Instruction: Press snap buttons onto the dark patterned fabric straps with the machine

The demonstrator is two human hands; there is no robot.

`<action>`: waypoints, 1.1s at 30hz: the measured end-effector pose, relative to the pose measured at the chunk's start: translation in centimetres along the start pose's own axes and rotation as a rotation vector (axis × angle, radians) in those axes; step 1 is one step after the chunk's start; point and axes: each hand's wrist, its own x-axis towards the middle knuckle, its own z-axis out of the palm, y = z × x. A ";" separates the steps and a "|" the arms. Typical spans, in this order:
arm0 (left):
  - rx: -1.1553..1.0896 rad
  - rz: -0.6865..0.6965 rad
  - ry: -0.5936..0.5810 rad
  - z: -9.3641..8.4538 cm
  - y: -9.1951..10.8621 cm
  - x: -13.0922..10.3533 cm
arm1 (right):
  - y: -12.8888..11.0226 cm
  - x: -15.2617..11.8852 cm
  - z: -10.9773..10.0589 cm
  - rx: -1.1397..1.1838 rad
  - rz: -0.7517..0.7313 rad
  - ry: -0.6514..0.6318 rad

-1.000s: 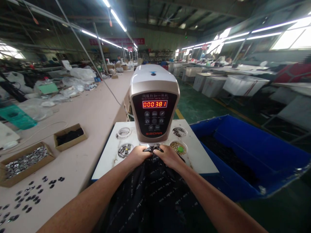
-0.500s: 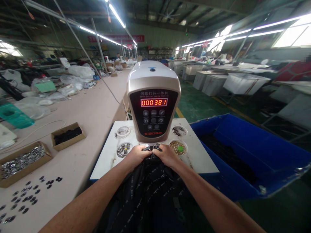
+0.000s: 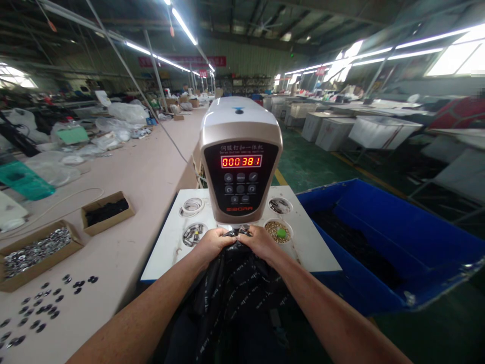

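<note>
Straight ahead stands a button attaching machine, its red display reading 000381. Under its head, my left hand pinches the edge of a black garment printed with small white lettering. My right hand grips the same edge just beside it, the thumbs almost meeting. The cloth hangs down from both hands toward my lap. What lies between the fingertips beneath the machine head is mostly hidden.
The white machine table has round wells with metal parts and brass-coloured pieces. At right is a blue bin with dark cloth. On the left bench are a carton of metal buttons, a carton of black pieces and several loose buttons.
Both hands keep their hold at the same spot under the machine head. The view has shifted very slightly; the display number is unchanged.
</note>
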 end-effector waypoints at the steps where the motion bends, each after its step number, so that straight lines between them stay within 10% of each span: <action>1: 0.010 0.007 0.004 0.0 -0.2 0.1 | 0.0 0.0 0.0 0.007 0.000 0.002; 10: 0.352 0.293 0.339 -0.3 -0.8 -0.9 | 0.2 -0.2 0.2 0.022 0.041 0.034; 15: 0.635 0.585 0.314 -0.2 -1.7 -1.9 | 0.2 -0.1 0.4 0.000 0.030 0.051; 33: 0.491 0.551 0.253 0.0 -2.7 -1.4 | 0.6 -0.3 0.8 -0.065 -0.043 0.124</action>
